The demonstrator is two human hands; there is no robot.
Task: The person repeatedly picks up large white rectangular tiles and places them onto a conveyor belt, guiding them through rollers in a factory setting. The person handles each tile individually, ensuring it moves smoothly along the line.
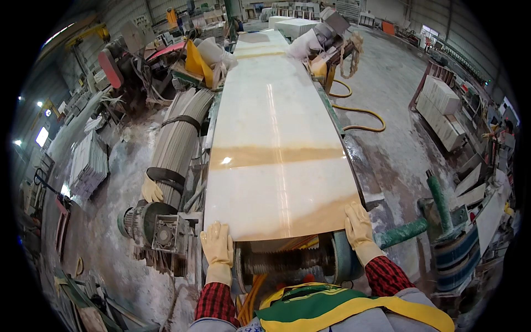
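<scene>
A long polished white stone slab (276, 193) with tan bands lies lengthwise in front of me on a machine bed. My left hand (217, 243), in a cream rubber glove, rests at the slab's near left corner with its fingers stretched forward. At the near right corner, my right hand (359, 227), gloved alike, lies along the edge with its fingers extended. Neither hand visibly wraps round the stone, though the undersides of both are hidden. Just below the slab's near edge is a ribbed dark roller (290, 260).
Left of the bed stand a motor with gearbox (160, 229), a spare glove (151, 190) and a strapped bundle of strips (180, 127). A green pipe (406, 232) juts out at right. Beyond it are stacked blocks (440, 113); a yellow hose (365, 113) loops over the floor.
</scene>
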